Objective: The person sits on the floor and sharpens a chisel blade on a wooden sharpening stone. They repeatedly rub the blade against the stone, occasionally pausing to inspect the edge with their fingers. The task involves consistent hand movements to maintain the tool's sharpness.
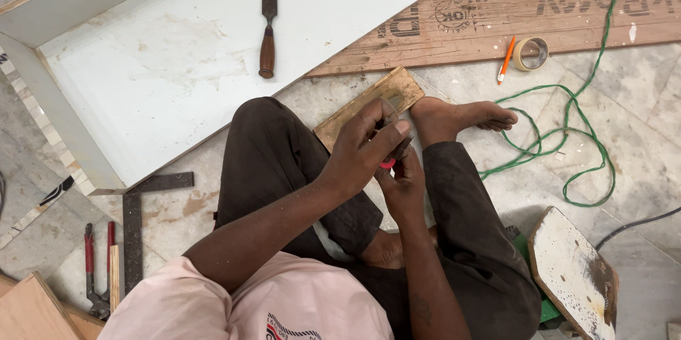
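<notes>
I sit cross-legged on a marble floor. My left hand (365,147) and my right hand (403,187) meet in front of me, both closed on a small dark tool with a red part (388,163); most of it is hidden by my fingers. Just beyond my hands a small wooden block (369,104) lies on the floor beside my bare foot (461,116).
A chisel with a wooden handle (267,28) lies on a white panel (177,63). A steel square (135,219) and red-handled pliers (96,269) lie at left. A plywood sheet (567,6), orange pencil (506,59), tape roll (531,53), green cord (567,134) and a paint-spattered board (571,269) are at right.
</notes>
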